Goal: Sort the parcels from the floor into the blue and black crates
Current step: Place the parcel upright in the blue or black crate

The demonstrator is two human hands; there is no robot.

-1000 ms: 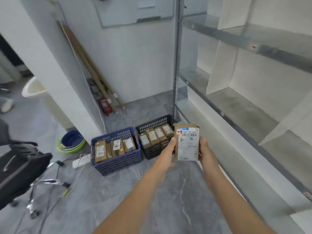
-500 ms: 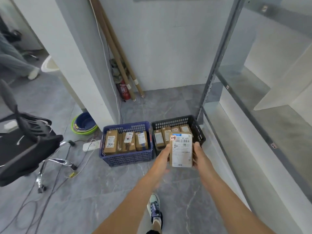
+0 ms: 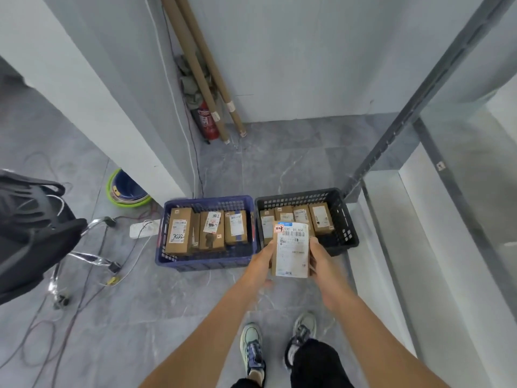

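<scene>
I hold a brown cardboard parcel with a white shipping label upright in front of me. My left hand grips its left side and my right hand its right side. It hangs over the near left corner of the black crate, which holds several labelled parcels. The blue crate stands touching it on the left, with several parcels stood side by side. The parcel hides part of the black crate's front.
A metal shelving rack runs along the right. A black office chair and loose cables lie at the left. A white pillar, basins, a power strip, cardboard tubes and a red extinguisher stand behind the crates.
My view has tipped downward and closed in on the crates; my feet have come into sight. The parcel, held in both hands, has come down toward the black crate.
</scene>
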